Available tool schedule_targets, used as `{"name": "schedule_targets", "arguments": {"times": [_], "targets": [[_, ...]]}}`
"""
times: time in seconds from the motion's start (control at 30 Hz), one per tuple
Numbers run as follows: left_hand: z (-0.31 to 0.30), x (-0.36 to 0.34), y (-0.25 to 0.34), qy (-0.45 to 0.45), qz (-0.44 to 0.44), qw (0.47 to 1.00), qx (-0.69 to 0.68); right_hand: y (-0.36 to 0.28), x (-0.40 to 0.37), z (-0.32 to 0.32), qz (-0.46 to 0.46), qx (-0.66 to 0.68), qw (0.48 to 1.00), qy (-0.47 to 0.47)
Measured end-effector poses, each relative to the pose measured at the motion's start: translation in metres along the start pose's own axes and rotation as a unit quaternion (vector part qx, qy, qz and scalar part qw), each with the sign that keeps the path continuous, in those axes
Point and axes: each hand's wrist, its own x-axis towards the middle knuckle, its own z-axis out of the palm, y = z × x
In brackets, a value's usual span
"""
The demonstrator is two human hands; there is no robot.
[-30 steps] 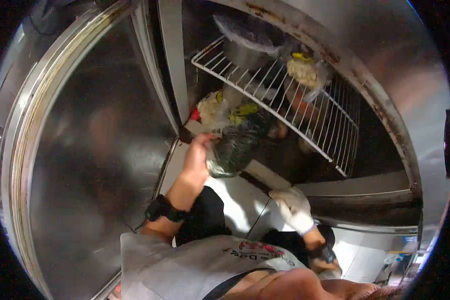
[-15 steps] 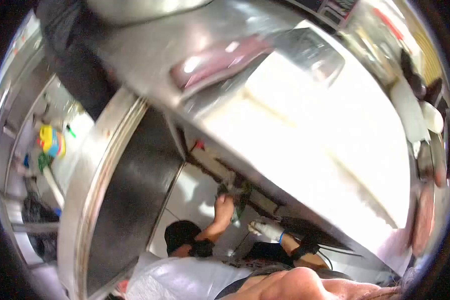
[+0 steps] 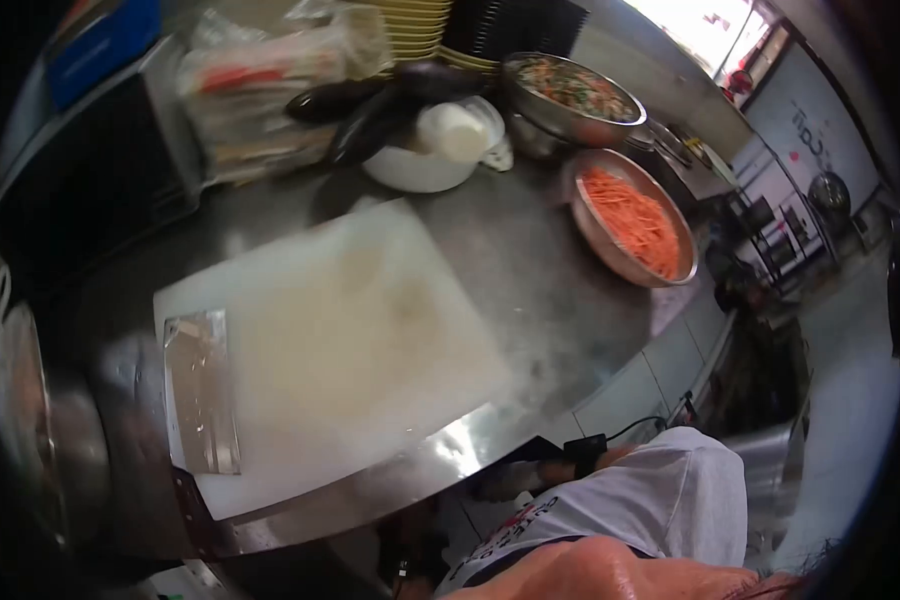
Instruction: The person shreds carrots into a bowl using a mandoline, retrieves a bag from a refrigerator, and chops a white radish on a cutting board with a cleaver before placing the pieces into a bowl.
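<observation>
My right hand (image 3: 510,482), in a pale glove, is low beside the steel table's front edge, below the tabletop. A black band (image 3: 585,455) circles the wrist. Shadow and blur hide its fingers, so whether it holds anything cannot be made out. My left hand does not show. On the table, a white cutting board (image 3: 350,310) lies nearest to me. A wide cleaver (image 3: 202,390) rests flat on the board's left side, its dark handle (image 3: 192,497) sticking out past the near corner.
A bowl of shredded carrot (image 3: 632,222) and a steel bowl of chopped mixed vegetables (image 3: 575,92) stand back right. Dark eggplants (image 3: 370,120) lie against a white bowl (image 3: 420,172). Plastic bags (image 3: 265,90) and stacked yellow trays (image 3: 400,30) are behind. Metal pans (image 3: 75,430) sit left.
My view has swung up from the floor under the table to the tabletop. Both hands showed low near the floor before; now only the gloved right one shows, partly.
</observation>
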Motion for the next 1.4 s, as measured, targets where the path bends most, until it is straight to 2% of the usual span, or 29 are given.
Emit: {"name": "schedule_targets", "arguments": {"times": [0.03,0.07,0.13,0.17,0.2,0.27,0.33,0.4,0.47,0.53,0.57,0.6,0.67,0.73,0.77,0.8,0.87,0.9,0.93,0.97,1.0,1.03,1.07,1.13,1.17,1.2,1.27,1.33,1.4], "targets": [[-0.011,0.000,0.013,-0.018,0.043,0.998,0.040,0.006,-0.020,-0.005,0.008,-0.181,0.983,0.034],[-0.016,-0.003,0.030,-0.033,0.069,0.996,0.051,0.012,-0.039,-0.011,0.013,-0.355,0.932,0.068],[-0.036,0.000,0.060,-0.059,0.103,0.991,0.066,0.010,-0.086,-0.015,-0.030,-0.430,0.898,0.091],[-0.035,0.000,0.076,-0.099,0.044,0.989,-0.104,0.004,-0.117,-0.010,0.055,-0.300,0.942,0.140],[-0.039,-0.003,0.096,-0.138,-0.022,0.953,-0.269,-0.018,-0.158,-0.003,0.139,-0.160,0.960,0.181],[-0.065,0.008,0.148,-0.236,0.021,0.934,-0.267,-0.007,-0.205,0.002,0.194,-0.183,0.940,0.214],[-0.102,0.027,0.212,-0.300,0.061,0.897,-0.320,0.027,-0.245,0.010,0.185,-0.045,0.936,0.295],[-0.125,0.045,0.275,-0.315,0.087,0.889,-0.321,0.034,-0.297,0.028,0.121,0.177,0.894,0.393],[-0.122,0.063,0.313,-0.337,0.148,0.862,-0.348,0.100,-0.326,0.026,0.011,0.345,0.843,0.413],[-0.136,0.083,0.363,-0.387,0.111,0.846,-0.350,0.122,-0.361,0.036,-0.128,0.240,0.811,0.517],[-0.136,0.094,0.384,-0.387,0.119,0.843,-0.354,0.076,-0.394,0.052,-0.140,0.481,0.710,0.494],[-0.132,0.107,0.404,-0.384,0.126,0.842,-0.357,0.090,-0.403,0.048,-0.145,0.508,0.687,0.499],[-0.112,0.133,0.440,-0.352,0.114,0.820,-0.436,0.062,-0.432,0.057,-0.150,0.481,0.633,0.588],[-0.112,0.157,0.496,-0.342,0.133,0.793,-0.487,0.079,-0.443,0.044,-0.162,0.478,0.633,0.587],[-0.103,0.173,0.515,-0.285,0.193,0.838,-0.424,0.086,-0.448,0.033,-0.173,0.472,0.635,0.586],[-0.098,0.183,0.533,-0.282,0.194,0.840,-0.420,0.087,-0.452,0.025,-0.177,0.472,0.638,0.582],[-0.090,0.203,0.582,-0.184,0.289,0.864,-0.369,0.079,-0.466,0.005,-0.157,0.484,0.626,0.591],[-0.091,0.206,0.608,-0.148,0.289,0.880,-0.345,0.079,-0.473,-0.006,-0.157,0.482,0.625,0.594],[-0.076,0.220,0.620,-0.149,0.283,0.883,-0.343,0.086,-0.478,-0.016,-0.154,0.485,0.628,0.589],[-0.057,0.237,0.628,-0.013,0.390,0.888,-0.245,0.093,-0.482,-0.027,-0.174,0.488,0.622,0.587],[-0.045,0.249,0.638,0.120,0.481,0.858,-0.136,0.101,-0.486,-0.038,-0.193,0.490,0.616,0.585],[-0.033,0.260,0.645,0.134,0.486,0.861,-0.064,0.110,-0.487,-0.050,-0.187,0.494,0.620,0.581],[-0.023,0.269,0.649,0.130,0.478,0.867,-0.062,0.119,-0.487,-0.062,-0.184,0.514,0.606,0.578],[0.011,0.284,0.638,0.073,0.464,0.855,0.220,0.137,-0.489,-0.082,-0.163,0.535,0.600,0.572],[0.035,0.291,0.624,0.033,0.454,0.840,0.295,0.143,-0.489,-0.096,-0.162,0.530,0.613,0.563],[0.054,0.295,0.613,0.027,0.439,0.849,0.293,0.145,-0.492,-0.110,-0.162,0.525,0.626,0.553],[0.076,0.303,0.602,0.109,0.414,0.845,0.322,0.137,-0.492,-0.144,-0.139,0.510,0.645,0.552],[0.071,0.301,0.608,0.087,0.390,0.858,0.324,0.137,-0.475,-0.183,-0.167,0.364,0.700,0.591],[0.063,0.301,0.612,0.037,0.345,0.885,0.311,0.143,-0.432,-0.232,-0.174,0.174,0.691,0.679]]}}
